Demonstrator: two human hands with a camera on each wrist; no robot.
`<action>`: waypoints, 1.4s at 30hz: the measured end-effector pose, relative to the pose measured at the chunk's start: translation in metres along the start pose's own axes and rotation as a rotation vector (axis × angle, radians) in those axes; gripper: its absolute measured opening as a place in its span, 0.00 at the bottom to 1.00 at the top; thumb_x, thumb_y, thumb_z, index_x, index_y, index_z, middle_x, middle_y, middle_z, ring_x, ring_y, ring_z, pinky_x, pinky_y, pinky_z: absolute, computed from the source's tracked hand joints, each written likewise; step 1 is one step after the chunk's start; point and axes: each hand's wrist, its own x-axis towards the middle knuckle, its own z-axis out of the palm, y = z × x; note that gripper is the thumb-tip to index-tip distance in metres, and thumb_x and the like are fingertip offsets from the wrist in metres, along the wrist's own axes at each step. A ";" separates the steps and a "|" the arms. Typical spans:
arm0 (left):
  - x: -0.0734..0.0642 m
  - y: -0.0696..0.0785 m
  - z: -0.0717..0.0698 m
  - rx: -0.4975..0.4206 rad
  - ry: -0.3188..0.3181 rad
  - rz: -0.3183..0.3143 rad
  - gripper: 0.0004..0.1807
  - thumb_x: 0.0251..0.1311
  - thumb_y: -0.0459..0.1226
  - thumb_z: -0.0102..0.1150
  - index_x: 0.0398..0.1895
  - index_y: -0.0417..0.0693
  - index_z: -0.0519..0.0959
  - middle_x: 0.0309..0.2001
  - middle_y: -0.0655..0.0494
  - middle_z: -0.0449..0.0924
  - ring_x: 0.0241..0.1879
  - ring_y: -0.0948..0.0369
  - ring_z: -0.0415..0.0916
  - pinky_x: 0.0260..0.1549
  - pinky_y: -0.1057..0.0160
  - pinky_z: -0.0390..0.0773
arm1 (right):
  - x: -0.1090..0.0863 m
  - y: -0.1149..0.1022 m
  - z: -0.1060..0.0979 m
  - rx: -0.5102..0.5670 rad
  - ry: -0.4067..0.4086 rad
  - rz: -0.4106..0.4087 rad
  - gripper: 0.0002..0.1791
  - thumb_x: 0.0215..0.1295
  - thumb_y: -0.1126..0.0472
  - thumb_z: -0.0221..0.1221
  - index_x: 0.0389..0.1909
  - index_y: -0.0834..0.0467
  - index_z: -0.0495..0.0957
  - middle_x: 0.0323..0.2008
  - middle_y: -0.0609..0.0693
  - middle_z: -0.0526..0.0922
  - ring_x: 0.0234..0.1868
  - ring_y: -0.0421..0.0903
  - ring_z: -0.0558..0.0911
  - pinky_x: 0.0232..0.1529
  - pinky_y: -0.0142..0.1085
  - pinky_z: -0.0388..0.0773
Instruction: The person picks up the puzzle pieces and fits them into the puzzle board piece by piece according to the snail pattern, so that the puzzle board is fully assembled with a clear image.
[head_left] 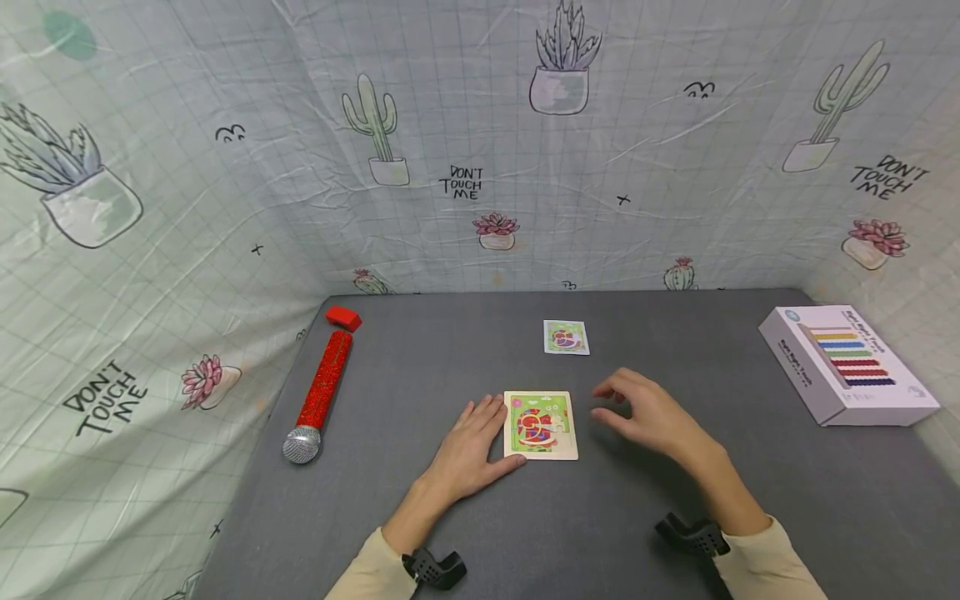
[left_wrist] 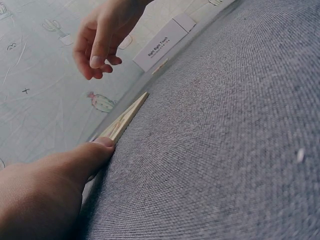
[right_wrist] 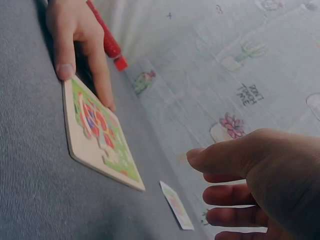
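Observation:
A square wooden puzzle board (head_left: 563, 446) lies flat on the grey table. A green picture with a red and purple figure covers most of it, and a bare, pale recess shows toward its right side. My left hand (head_left: 471, 446) lies flat at the board's left edge, fingers straight, with the thumb (left_wrist: 102, 143) at its near left corner. Just right of the board, my right hand (head_left: 637, 412) hovers over the table, its fingers loosely bent and nothing between them. Behind the board lies a small picture card (head_left: 566, 337) with a similar design.
On the left, a red glittery microphone (head_left: 326, 379) with a silver mesh head lies beside a small red block (head_left: 343, 317). A white box (head_left: 847, 367) showing colored strips stands at the right. A cactus-print cloth (head_left: 465, 100) hangs along the table's back and sides.

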 end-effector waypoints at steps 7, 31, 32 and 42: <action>0.000 0.000 0.001 -0.006 0.001 0.000 0.48 0.62 0.65 0.56 0.74 0.40 0.64 0.76 0.48 0.62 0.78 0.53 0.56 0.78 0.50 0.57 | -0.009 0.010 -0.003 -0.017 0.037 0.008 0.13 0.59 0.57 0.71 0.43 0.56 0.83 0.39 0.47 0.83 0.39 0.46 0.80 0.39 0.42 0.80; 0.000 0.001 0.001 -0.010 -0.008 -0.007 0.48 0.62 0.65 0.56 0.75 0.41 0.64 0.77 0.48 0.61 0.78 0.53 0.56 0.78 0.51 0.55 | -0.042 0.046 -0.010 -0.056 0.057 0.043 0.13 0.57 0.59 0.71 0.42 0.57 0.83 0.37 0.46 0.81 0.34 0.42 0.77 0.33 0.34 0.76; -0.001 0.001 0.001 -0.012 -0.011 -0.008 0.48 0.62 0.65 0.56 0.75 0.41 0.64 0.77 0.48 0.61 0.78 0.53 0.56 0.78 0.51 0.55 | -0.044 0.048 -0.010 -0.057 0.056 0.038 0.13 0.57 0.60 0.72 0.42 0.58 0.83 0.37 0.46 0.81 0.34 0.42 0.77 0.33 0.34 0.76; 0.000 0.001 0.000 -0.015 -0.011 -0.009 0.48 0.62 0.65 0.56 0.75 0.41 0.64 0.77 0.48 0.61 0.78 0.53 0.56 0.78 0.50 0.55 | -0.057 0.061 -0.018 -0.048 -0.062 0.103 0.18 0.55 0.58 0.73 0.46 0.58 0.83 0.42 0.49 0.79 0.41 0.45 0.77 0.42 0.43 0.78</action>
